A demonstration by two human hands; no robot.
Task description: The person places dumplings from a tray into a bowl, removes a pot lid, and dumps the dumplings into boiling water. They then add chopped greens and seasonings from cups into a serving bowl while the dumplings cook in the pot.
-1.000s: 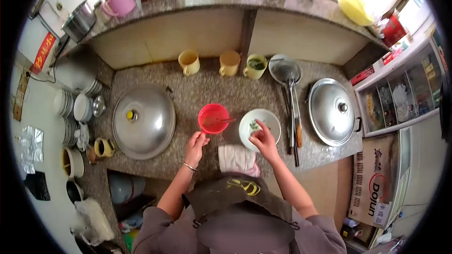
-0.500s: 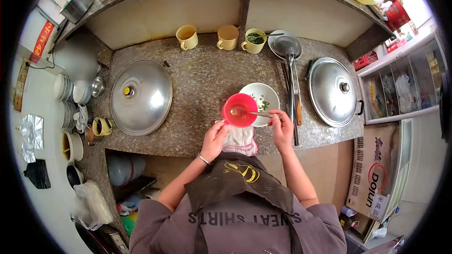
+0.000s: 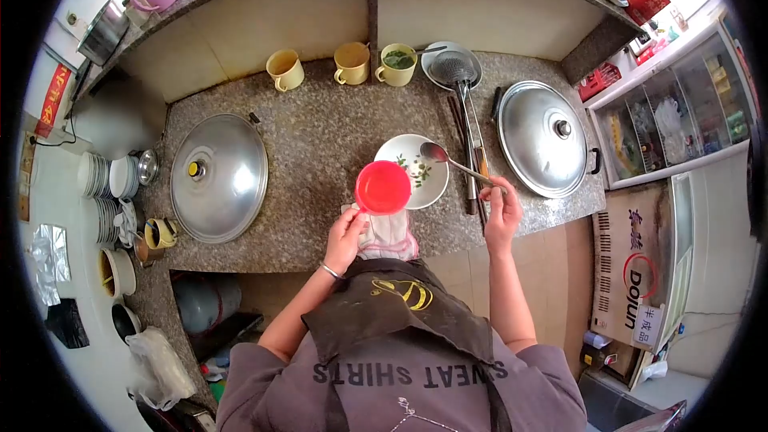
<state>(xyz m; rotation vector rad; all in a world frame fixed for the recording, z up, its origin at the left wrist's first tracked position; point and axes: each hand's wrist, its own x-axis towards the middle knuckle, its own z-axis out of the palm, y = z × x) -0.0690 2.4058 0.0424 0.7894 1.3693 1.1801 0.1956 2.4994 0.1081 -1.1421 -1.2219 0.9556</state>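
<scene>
My left hand (image 3: 346, 238) is closed around the handle of a red cup (image 3: 384, 189), held above the near edge of the counter. In my right hand (image 3: 502, 208) is a metal spoon (image 3: 464, 167), gripped by its handle, its bowl over the right part of a white bowl (image 3: 435, 186). Chopped green herbs (image 3: 420, 170) lie inside that white bowl. The red cup hides part of the bowl's near left side. Below the cup, a folded white cloth (image 3: 387, 236) with a pink edge lies at the counter's edge.
Large metal lids stand at left (image 3: 228, 180) and right (image 3: 534, 140). At the back are yellow mugs (image 3: 286, 72), one holding greens (image 3: 397, 58). A strainer (image 3: 454, 70) rests on a plate, its handle running toward me. Stacked plates (image 3: 94, 176) are far left.
My right hand has lifted the spoon out of the red cup and moved it right, over the white bowl. The left hand still holds the cup. The whole view has shifted slightly.
</scene>
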